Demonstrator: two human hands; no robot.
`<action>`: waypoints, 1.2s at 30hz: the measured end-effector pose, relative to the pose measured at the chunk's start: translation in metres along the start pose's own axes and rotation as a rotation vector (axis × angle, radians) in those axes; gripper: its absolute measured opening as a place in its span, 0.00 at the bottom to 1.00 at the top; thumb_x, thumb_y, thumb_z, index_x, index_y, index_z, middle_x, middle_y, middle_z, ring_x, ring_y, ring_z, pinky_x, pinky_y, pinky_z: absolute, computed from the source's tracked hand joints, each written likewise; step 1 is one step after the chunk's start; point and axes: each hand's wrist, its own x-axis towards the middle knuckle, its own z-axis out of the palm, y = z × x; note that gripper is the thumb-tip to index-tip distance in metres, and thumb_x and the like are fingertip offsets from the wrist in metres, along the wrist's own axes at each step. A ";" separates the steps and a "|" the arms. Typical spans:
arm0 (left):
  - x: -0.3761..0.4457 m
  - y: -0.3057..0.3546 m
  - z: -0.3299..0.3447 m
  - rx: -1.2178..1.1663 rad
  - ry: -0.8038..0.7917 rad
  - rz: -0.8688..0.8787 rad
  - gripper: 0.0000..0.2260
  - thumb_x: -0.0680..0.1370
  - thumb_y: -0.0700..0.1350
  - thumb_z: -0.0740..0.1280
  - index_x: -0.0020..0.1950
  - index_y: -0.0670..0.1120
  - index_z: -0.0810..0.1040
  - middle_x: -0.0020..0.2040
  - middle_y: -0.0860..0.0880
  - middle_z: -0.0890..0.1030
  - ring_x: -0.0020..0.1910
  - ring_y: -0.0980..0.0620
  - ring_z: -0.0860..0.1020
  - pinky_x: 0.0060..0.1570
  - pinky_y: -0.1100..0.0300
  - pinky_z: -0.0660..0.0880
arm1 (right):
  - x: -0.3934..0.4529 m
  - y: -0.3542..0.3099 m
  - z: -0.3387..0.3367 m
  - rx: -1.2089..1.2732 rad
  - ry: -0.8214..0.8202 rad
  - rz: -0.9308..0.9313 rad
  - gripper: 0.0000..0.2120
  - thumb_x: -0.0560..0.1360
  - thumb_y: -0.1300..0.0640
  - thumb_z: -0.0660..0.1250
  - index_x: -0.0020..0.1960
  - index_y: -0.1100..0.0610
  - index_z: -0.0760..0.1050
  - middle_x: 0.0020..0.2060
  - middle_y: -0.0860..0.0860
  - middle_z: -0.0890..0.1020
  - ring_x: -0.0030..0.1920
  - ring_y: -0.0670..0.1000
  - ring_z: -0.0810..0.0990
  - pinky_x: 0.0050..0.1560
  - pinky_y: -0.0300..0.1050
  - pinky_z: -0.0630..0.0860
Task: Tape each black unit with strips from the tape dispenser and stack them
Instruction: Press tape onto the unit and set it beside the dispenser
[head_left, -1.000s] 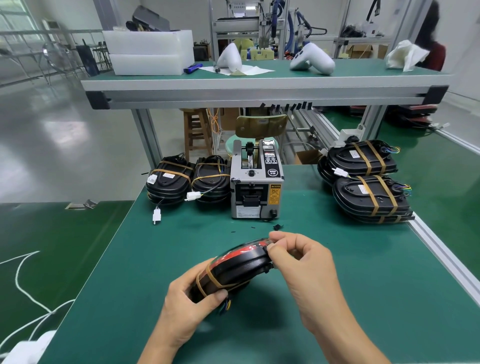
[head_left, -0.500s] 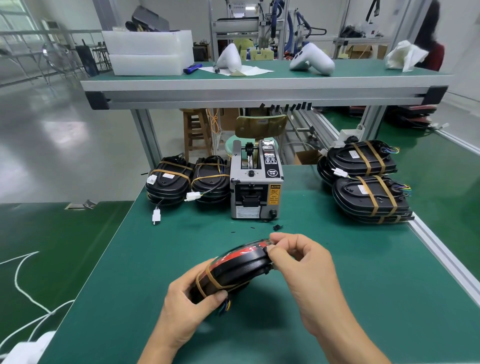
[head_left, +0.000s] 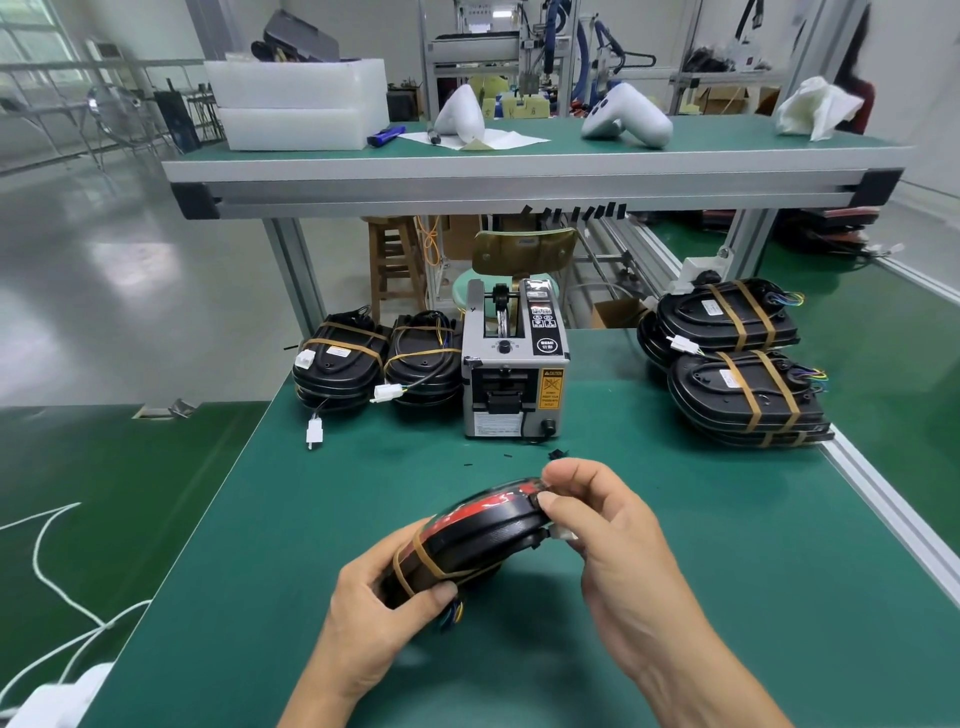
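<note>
I hold a black unit (head_left: 483, 535) with a red stripe tilted on edge above the green table (head_left: 649, 545). My left hand (head_left: 379, 629) grips its near end, where a brown tape band wraps it. My right hand (head_left: 608, 535) pinches the far upper edge with thumb and fingers, and a white connector shows under its palm. The grey tape dispenser (head_left: 514, 364) stands behind. Two taped stacks (head_left: 737, 358) lie at the right. Two piles of black units (head_left: 379, 364) sit left of the dispenser.
White connectors on wires (head_left: 314, 431) trail from the left piles onto the mat. Small black scraps (head_left: 558, 453) lie in front of the dispenser. An aluminium rail (head_left: 883, 499) edges the table's right side. A raised shelf (head_left: 519, 171) spans above the back.
My right thumb and fingers have shifted slightly along the unit's upper edge. The unit and my left hand stay almost where they were.
</note>
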 end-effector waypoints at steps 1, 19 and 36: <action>0.000 -0.001 0.000 0.001 -0.001 0.005 0.27 0.68 0.55 0.82 0.66 0.58 0.84 0.61 0.47 0.87 0.62 0.49 0.85 0.63 0.62 0.78 | 0.001 0.001 0.000 0.016 -0.007 0.005 0.10 0.77 0.70 0.68 0.55 0.59 0.80 0.44 0.48 0.84 0.42 0.42 0.79 0.43 0.31 0.72; 0.001 -0.004 -0.001 0.013 -0.016 0.015 0.26 0.69 0.51 0.81 0.67 0.57 0.84 0.62 0.47 0.87 0.63 0.49 0.84 0.63 0.63 0.77 | 0.007 0.009 0.003 -0.004 0.039 -0.013 0.09 0.82 0.63 0.64 0.53 0.55 0.82 0.42 0.49 0.85 0.42 0.45 0.80 0.49 0.42 0.73; 0.001 -0.006 -0.002 0.021 -0.022 -0.015 0.27 0.69 0.54 0.82 0.67 0.54 0.84 0.62 0.45 0.87 0.64 0.45 0.84 0.65 0.59 0.78 | -0.003 0.012 0.002 -0.260 -0.067 -0.130 0.24 0.64 0.43 0.78 0.59 0.42 0.81 0.57 0.42 0.82 0.59 0.42 0.80 0.61 0.39 0.74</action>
